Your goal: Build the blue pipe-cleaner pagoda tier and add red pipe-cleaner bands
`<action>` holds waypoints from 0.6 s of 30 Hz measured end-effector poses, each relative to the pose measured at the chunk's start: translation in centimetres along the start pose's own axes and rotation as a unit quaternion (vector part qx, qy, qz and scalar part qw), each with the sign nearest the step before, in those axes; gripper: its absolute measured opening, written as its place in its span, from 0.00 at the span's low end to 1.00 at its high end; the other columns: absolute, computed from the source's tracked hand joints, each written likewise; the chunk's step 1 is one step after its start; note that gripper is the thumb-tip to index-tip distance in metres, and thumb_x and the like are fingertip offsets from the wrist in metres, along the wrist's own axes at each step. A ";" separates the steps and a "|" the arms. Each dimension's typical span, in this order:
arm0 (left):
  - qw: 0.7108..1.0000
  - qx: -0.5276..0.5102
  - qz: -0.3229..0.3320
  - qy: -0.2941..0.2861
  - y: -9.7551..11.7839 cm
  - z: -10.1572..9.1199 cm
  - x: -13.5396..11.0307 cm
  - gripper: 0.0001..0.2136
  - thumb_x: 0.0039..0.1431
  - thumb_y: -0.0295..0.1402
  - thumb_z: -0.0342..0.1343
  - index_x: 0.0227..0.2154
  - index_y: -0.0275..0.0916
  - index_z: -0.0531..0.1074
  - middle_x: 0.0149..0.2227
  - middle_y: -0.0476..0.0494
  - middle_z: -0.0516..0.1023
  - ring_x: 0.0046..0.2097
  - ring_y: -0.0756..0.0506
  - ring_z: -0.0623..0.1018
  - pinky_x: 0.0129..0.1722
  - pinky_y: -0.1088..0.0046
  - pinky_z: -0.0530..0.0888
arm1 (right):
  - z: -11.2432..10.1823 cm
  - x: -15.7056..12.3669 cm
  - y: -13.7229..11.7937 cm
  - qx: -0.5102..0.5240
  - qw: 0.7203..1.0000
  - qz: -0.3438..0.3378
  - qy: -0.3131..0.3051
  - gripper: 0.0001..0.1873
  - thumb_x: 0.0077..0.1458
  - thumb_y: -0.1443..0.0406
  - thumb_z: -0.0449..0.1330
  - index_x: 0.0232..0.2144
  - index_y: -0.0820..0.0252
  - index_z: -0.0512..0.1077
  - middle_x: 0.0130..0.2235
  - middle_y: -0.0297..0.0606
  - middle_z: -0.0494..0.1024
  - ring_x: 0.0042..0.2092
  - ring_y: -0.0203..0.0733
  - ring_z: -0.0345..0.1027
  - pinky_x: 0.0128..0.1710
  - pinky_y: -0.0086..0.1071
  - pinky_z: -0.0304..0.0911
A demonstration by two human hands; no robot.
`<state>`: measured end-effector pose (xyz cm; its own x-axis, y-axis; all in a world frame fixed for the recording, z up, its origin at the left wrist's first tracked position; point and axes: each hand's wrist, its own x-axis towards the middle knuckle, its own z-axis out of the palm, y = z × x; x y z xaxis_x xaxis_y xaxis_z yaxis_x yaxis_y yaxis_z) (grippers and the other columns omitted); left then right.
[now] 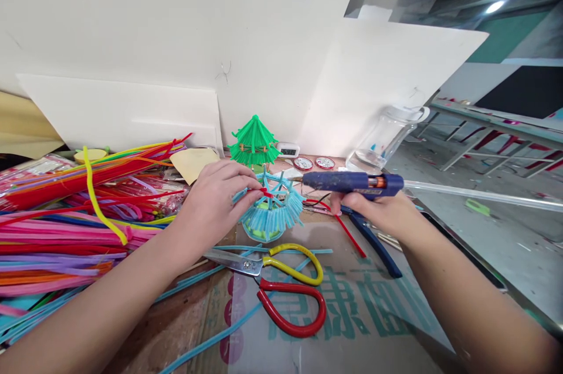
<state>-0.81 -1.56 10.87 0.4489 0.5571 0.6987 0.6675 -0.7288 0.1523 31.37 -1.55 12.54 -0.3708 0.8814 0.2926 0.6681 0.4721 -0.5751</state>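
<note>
My right hand [373, 205] grips a dark blue hot glue gun [338, 181] with a clear glue stick [475, 193] sticking out of its rear. Its nozzle points left, over the light blue pavilion-like model [275, 216] made of pipe cleaners. The fingers of my left hand [224, 198] are pinched at the model's upper left around a short red pipe cleaner piece [266, 191]; the fingertips partly cover it. Behind stands a green pipe cleaner roof [255, 142] with a pointed top. Whether the nozzle touches the model, I cannot tell.
Scissors [281, 286] with yellow and red handles lie in front, beside light blue pipe cleaners [211, 342]. Blue-handled pliers [373, 242] rest on the right. Bundles of coloured pipe cleaners [65, 233] fill the left. A clear plastic jug [382, 136] and a small digital timer [288, 149] stand behind.
</note>
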 end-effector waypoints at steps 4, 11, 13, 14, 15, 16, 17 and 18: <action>1.000 -0.003 -0.015 -0.015 -0.5 -0.1 -0.1 0.08 0.69 0.35 0.55 0.41 0.40 0.78 0.48 0.41 0.82 0.53 0.39 0.79 0.56 0.53 0.73 | -0.8 0.1 0.6 0.000 1.000 0.002 0.009 0.28 0.59 0.40 0.56 0.29 0.53 0.82 0.34 0.37 0.85 0.40 0.51 0.79 0.45 0.42 0.73; 0.999 -0.018 -0.034 -0.030 -1.2 -0.4 0.2 0.09 0.69 0.35 0.53 0.39 0.41 0.79 0.47 0.41 0.83 0.52 0.38 0.79 0.56 0.51 0.73 | 0.2 0.1 -0.8 -0.007 0.999 0.003 -0.032 0.27 0.58 0.41 0.57 0.26 0.53 0.80 0.32 0.35 0.85 0.36 0.49 0.80 0.39 0.39 0.73; 0.999 -0.018 -0.033 -0.033 -1.2 -0.5 0.3 0.09 0.69 0.35 0.53 0.39 0.41 0.79 0.47 0.41 0.83 0.52 0.38 0.79 0.56 0.51 0.73 | 0.3 0.2 -1.1 -0.035 0.999 0.000 -0.034 0.28 0.58 0.41 0.56 0.22 0.54 0.76 0.28 0.35 0.83 0.32 0.46 0.78 0.34 0.35 0.71; 0.999 -0.018 -0.031 -0.034 -1.2 -0.5 0.3 0.09 0.69 0.35 0.53 0.39 0.41 0.79 0.47 0.41 0.83 0.52 0.38 0.79 0.56 0.51 0.73 | 0.4 0.2 -1.2 -0.049 0.998 0.002 -0.035 0.29 0.58 0.41 0.55 0.20 0.54 0.74 0.27 0.35 0.82 0.31 0.45 0.77 0.31 0.34 0.70; 0.999 -0.017 -0.028 -0.033 -1.2 -0.5 0.3 0.09 0.69 0.34 0.54 0.39 0.41 0.79 0.47 0.41 0.83 0.52 0.38 0.79 0.55 0.51 0.73 | 0.4 0.2 -1.2 -0.060 0.998 0.005 -0.035 0.30 0.58 0.40 0.54 0.19 0.54 0.73 0.26 0.35 0.81 0.29 0.44 0.75 0.29 0.33 0.68; 0.999 -0.017 -0.025 -0.032 -1.1 -0.5 0.3 0.09 0.69 0.34 0.53 0.39 0.40 0.79 0.47 0.41 0.83 0.52 0.38 0.79 0.55 0.51 0.73 | 0.4 0.2 -1.1 -0.070 0.997 0.011 -0.032 0.30 0.58 0.40 0.54 0.18 0.55 0.72 0.24 0.35 0.80 0.28 0.44 0.74 0.28 0.33 0.67; 0.999 -0.017 -0.022 -0.030 -1.1 -0.5 0.3 0.09 0.69 0.34 0.53 0.39 0.40 0.79 0.47 0.41 0.83 0.52 0.38 0.79 0.55 0.52 0.73 | 0.4 0.2 -1.1 -0.077 0.997 0.018 -0.025 0.31 0.58 0.40 0.53 0.17 0.55 0.71 0.23 0.35 0.78 0.26 0.43 0.73 0.26 0.33 0.66; 0.999 -0.017 -0.020 -0.029 -1.1 -0.5 0.3 0.09 0.69 0.34 0.53 0.39 0.40 0.79 0.47 0.41 0.83 0.52 0.39 0.79 0.56 0.52 0.73 | 0.4 0.2 -1.0 -0.082 0.996 0.024 -0.017 0.30 0.58 0.41 0.54 0.16 0.54 0.70 0.21 0.35 0.77 0.25 0.43 0.72 0.25 0.33 0.65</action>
<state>-1.73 -0.78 11.27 0.4560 0.6080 0.6500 0.6664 -0.7173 0.2035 30.36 -1.87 12.85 -0.3564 0.9028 0.2405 0.7806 0.4292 -0.4544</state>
